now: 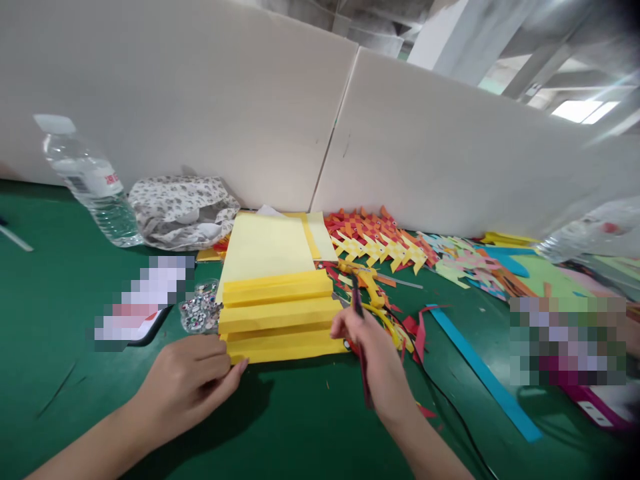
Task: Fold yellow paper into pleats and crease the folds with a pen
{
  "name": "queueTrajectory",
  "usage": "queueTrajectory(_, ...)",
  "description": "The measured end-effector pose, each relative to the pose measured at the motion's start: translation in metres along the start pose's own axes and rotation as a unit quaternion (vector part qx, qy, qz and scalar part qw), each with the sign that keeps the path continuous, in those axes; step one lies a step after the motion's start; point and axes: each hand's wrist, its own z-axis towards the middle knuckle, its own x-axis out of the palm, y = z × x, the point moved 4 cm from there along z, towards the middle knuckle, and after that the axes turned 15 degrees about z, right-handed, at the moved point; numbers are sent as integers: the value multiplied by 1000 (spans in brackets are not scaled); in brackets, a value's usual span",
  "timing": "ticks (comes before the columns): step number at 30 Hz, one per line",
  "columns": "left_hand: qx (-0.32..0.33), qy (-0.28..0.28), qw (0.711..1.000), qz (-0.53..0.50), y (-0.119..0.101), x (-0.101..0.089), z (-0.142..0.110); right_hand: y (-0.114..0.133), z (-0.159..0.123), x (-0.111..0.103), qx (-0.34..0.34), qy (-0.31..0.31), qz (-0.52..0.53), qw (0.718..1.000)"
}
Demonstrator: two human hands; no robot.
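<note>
Head view: both hands work at a stack of yellow paper [280, 313] on the green table [60, 313]. Left hand [187, 383] lies with fingers curled and drawn together, fingertips pinching the stack's near left corner. Right hand [373, 360] is closed around a dark red pen [361, 347], tip just off the stack's right edge; whether the tip touches paper cannot be told.

The stack sits directly between the two hands, its folded steps running away from them, paler sheets lying beyond.

Handling, judged: paper is light, thin and limp, creases easily, and the sheets will slide on one another. Best held at a corner or along a folded edge, where the layers are stiffer; pressing flat with the palm would stop it shifting.

Beyond the right hand: yellow scissors [367, 280], woven paper pieces [385, 243] and scraps. Right of it, a blue strip [483, 373]. Beyond the left hand: a bag of googly eyes [200, 308], a patterned cloth [183, 210], a bottle [93, 183].

Hard to make out: two patches are blurred out, one beyond the left hand, one far right. The lower pen shaft is hidden by the hand. A second bottle at the right edge is smeared.
</note>
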Motion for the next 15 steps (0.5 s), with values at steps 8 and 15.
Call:
queueTrajectory(8, -145, -3, 988, -62, 17, -2, 1, -23, -9, 26, -195, 232, -360, 882)
queueTrajectory(15, -206, 131, 968, 60, 25, 8, 1, -32, -11, 25, -380, 266, -494, 736)
